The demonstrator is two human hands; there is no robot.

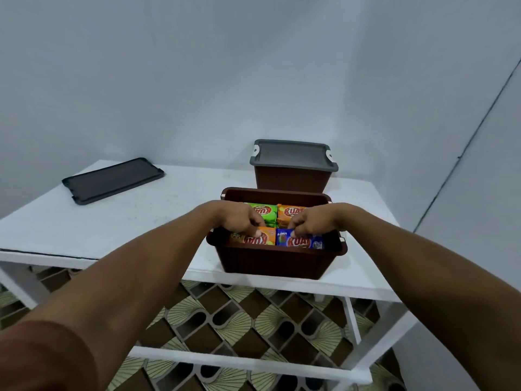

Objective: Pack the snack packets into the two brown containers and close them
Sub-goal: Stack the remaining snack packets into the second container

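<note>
head | left hand (239, 221) pinches orange packet (263, 239) | right hand (310, 223) pinches blue packet (299, 243) | both packets inside open brown container (276, 262) at bench (135, 221) front edge | closed brown container (290, 180) just behind | loose lid (112, 180) far left

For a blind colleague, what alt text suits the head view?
The left hand grips an orange snack packet and the right hand a blue snack packet inside an open brown plastic container on a white table. Behind it stands a lidded brown container; a loose dark grey lid lies far left.
</note>
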